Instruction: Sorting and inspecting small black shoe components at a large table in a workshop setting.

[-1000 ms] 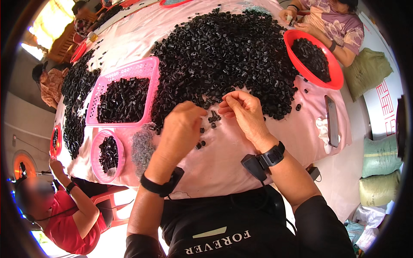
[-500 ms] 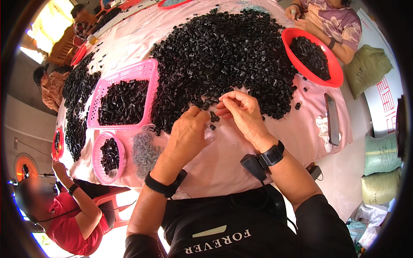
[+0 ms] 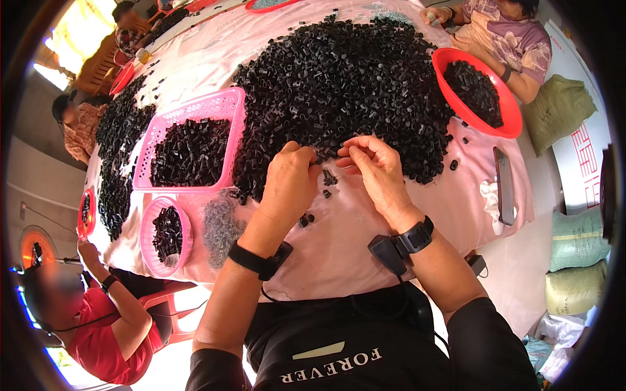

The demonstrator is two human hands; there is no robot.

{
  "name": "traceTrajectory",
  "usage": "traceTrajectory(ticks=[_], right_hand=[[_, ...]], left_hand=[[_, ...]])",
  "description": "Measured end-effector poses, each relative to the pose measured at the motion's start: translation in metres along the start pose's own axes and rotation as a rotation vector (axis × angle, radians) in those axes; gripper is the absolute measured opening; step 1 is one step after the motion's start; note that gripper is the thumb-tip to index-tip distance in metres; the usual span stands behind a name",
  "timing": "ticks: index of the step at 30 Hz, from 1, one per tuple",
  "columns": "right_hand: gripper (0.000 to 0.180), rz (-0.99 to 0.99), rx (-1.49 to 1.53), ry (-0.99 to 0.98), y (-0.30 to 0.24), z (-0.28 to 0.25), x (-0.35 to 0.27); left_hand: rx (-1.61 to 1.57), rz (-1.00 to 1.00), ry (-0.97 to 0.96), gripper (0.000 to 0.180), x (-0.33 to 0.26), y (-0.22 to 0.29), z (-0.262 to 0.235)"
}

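A broad heap of small black tubular pieces (image 3: 339,85) covers the middle of the table. My left hand (image 3: 290,179) is at its near edge, fingers curled together; whatever they grip is hidden. To its right, my right hand (image 3: 378,173) hovers by the same edge with its thumb and fingers loosely bent and apart, nothing visible between them. A few loose black pieces (image 3: 329,177) lie on the cloth between my hands. More black pieces (image 3: 305,220) rest beside my left wrist.
At the left stand a pink rectangular basket (image 3: 236,140) and a round pink basket (image 3: 187,238), both holding black pieces, with a clear-grey heap (image 3: 222,228) alongside. A red basin (image 3: 510,117) and a phone (image 3: 503,186) are at the right. Several people sit around the table.
My left hand has shifted slightly up toward the heap, and black pieces now show beside its wrist. My right hand's fingers have moved a little apart. The view has shifted slightly.
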State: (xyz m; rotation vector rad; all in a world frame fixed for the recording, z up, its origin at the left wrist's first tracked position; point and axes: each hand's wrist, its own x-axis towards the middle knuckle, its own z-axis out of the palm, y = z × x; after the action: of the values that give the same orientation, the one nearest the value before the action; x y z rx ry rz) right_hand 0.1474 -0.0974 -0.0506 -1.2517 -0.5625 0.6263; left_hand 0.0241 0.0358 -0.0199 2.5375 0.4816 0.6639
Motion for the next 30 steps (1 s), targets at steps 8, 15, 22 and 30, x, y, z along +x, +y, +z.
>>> traceTrajectory(ticks=[8,15,22,30], right_hand=[[0.016,0.017,-0.081,-0.076,0.0,0.0,0.0],[0.014,-0.033,-0.181,-0.106,-0.002,0.003,-0.002],[0.013,-0.003,-0.128,-0.179,0.001,0.003,-0.002],[0.017,0.129,0.103,-0.282,-0.003,0.001,-0.003]], left_hand=[[0.232,-0.067,-0.129,0.016,0.004,0.007,0.011],[0.252,-0.006,-0.199,0.021,-0.008,0.009,0.001],[-0.029,0.108,-0.078,0.02,-0.006,0.014,-0.011],[-0.2,0.127,-0.034,0.02,-0.007,0.019,-0.013]])
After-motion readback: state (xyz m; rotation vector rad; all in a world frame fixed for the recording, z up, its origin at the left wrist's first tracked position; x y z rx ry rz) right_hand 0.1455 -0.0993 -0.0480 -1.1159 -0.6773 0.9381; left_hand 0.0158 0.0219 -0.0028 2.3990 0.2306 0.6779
